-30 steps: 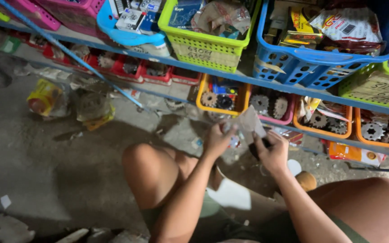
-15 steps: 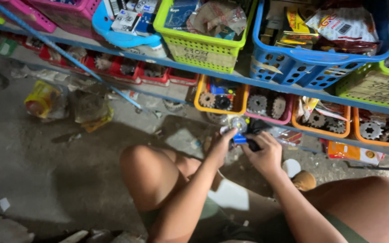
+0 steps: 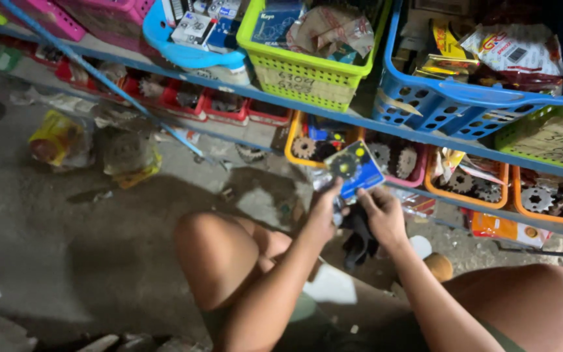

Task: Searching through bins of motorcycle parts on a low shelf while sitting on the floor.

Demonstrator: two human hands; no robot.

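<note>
Blue and yellow: a carded sprocket pack [image 3: 354,167], a flat packet with a dark toothed wheel showing against its face, is held up in front of the lower shelf.

Head view. Left hand [image 3: 326,212] grips the pack's lower left corner, fingers closed round it, thumb on the near side. Right hand [image 3: 382,214] sits just beside, at the pack's lower right edge; thumb and fingers pinch that edge. A black cloth [image 3: 360,238] hangs below the right hand, touching it; whether the hand grips it cannot be told.

The pack is tilted, its top leaning to the right, and it overlaps the orange tray [image 3: 298,140] of steel sprockets behind it. To the right a pink tray [image 3: 405,163] holds more sprockets, then two further orange trays [image 3: 467,186].

Upper shelf: green basket [image 3: 301,75] with packets, blue basket [image 3: 454,98] with foil bags, light blue tub [image 3: 187,52] with small boxes.

Both knees are bare, either side of the forearms. Concrete floor [image 3: 66,228], dusty; a yellow bag [image 3: 57,140] lies well to the left.
</note>
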